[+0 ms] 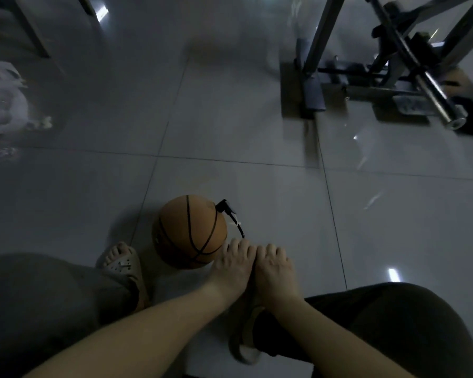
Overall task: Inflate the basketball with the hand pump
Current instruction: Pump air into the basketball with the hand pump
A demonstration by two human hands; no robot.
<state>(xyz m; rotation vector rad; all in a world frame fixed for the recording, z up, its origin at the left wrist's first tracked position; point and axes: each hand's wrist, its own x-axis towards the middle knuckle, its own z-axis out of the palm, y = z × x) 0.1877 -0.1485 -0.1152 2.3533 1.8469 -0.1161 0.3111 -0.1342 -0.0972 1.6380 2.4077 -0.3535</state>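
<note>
Left grip (231,264) touches right grip (274,266) (curled); hose (240,231) slants to basketball (191,231).

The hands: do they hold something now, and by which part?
It cannot be told surely. The left hand and right hand curl side by side over something hidden beneath them; the black hose from the basketball runs toward them.

Floor tiles (230,118) were glazed grey, smooth, high gloss, throwing light glare. Basketball (191,230) near centre was matt orange with a rubbery look and black seams. Pump hose (236,225) looked like black rubber, its end fitting matt black plastic. Metal frame (421,77) far right: grey painted bars plus one bright polished tube. Sandal (126,266) was matt beige foam. Plastic bag (3,102) far left was thin, crinkled, translucent. Trousers (38,296) were dark matt cloth.
</note>
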